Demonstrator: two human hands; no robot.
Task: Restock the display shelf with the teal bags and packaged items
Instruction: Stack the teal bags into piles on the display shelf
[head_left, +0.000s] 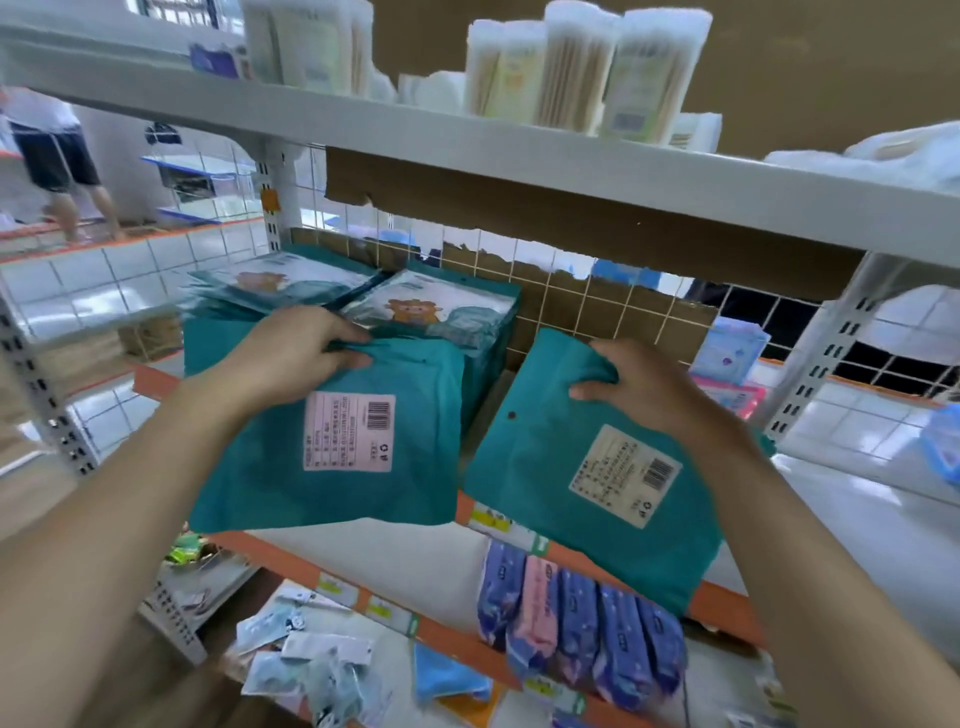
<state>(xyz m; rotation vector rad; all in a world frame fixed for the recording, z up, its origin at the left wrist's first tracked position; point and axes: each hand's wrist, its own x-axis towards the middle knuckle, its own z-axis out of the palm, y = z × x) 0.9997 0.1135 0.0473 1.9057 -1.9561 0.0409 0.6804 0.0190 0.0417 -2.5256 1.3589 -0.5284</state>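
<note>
My left hand grips the top edge of a teal bag with a pink barcode label, held over the front of the white shelf. My right hand grips the top of a second teal bag with a pale label, tilted over the shelf's orange front rail. Behind them two stacks of teal bags lie on the shelf; the right stack shows a cartoon animal on top, the left stack is blurred.
An upper shelf overhead carries cotton-swab tubs. A wire grid with cardboard backs the shelf. Blue and pink packets hang below the rail; small packets lie on the lower shelf. A person stands far left.
</note>
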